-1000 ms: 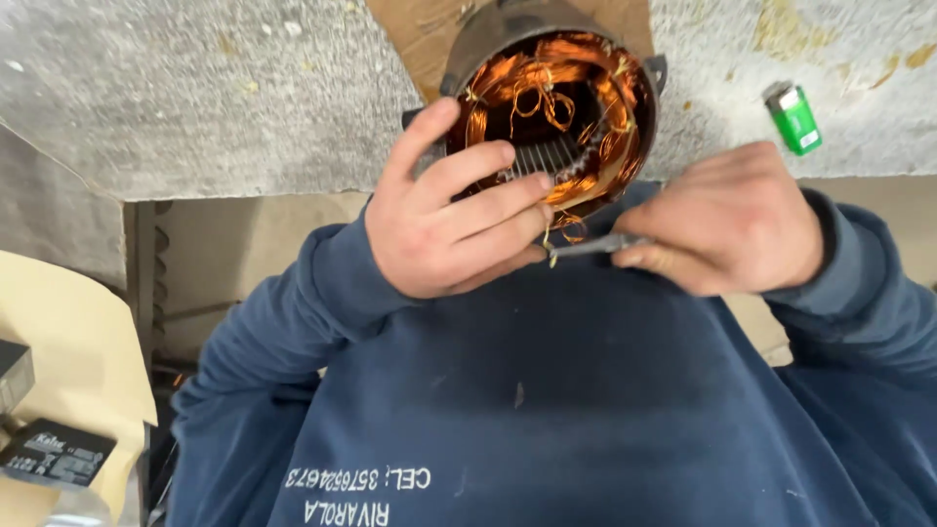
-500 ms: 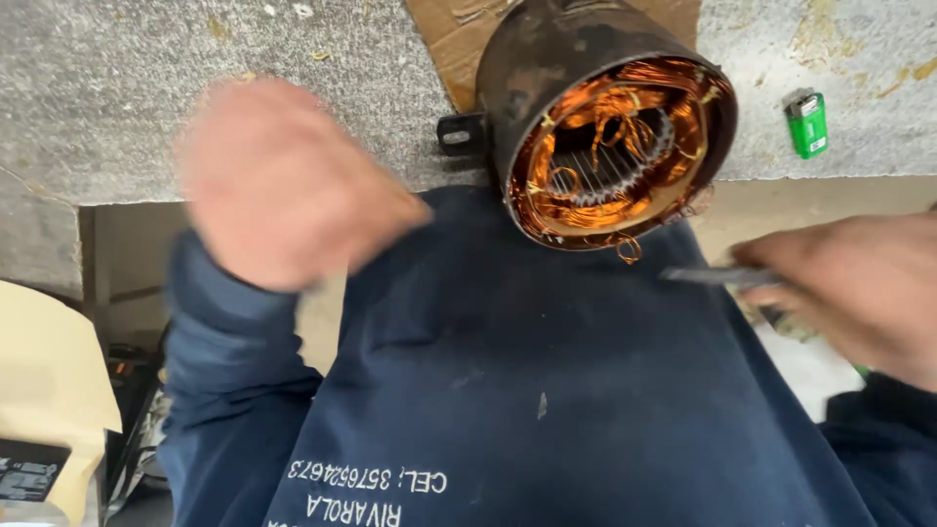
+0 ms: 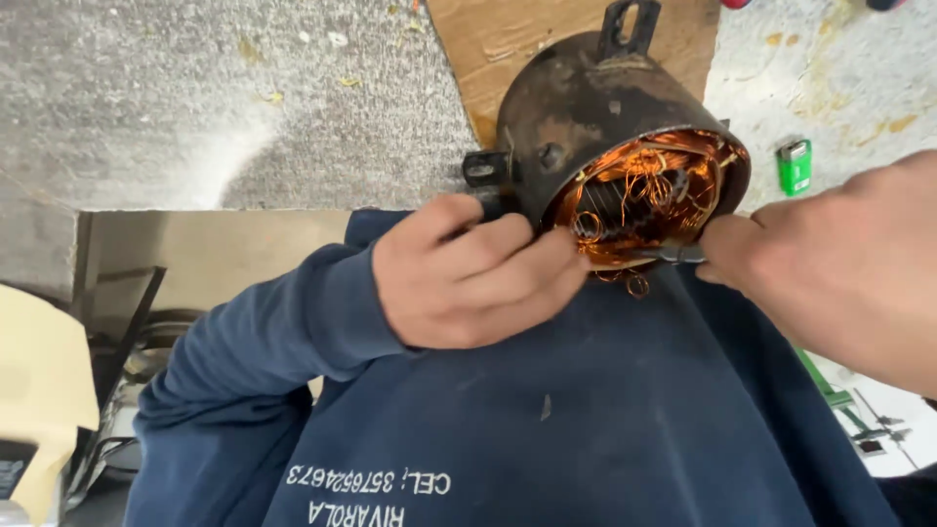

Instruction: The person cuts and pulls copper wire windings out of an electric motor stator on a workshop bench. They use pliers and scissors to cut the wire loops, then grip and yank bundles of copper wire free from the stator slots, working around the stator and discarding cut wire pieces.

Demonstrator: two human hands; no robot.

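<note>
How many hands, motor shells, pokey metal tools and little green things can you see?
Hands: 2, left hand and right hand
Dark motor shell with copper wire: 1
Thin metal tool: 1
Small green object: 1
Total: 5

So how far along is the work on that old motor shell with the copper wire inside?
Midway, it seems. Some copper windings already hang loose at the motor housing mouth. The left hand steadies the rim while the right hand works a thin metal tool in. Most wire remains inside.
</note>
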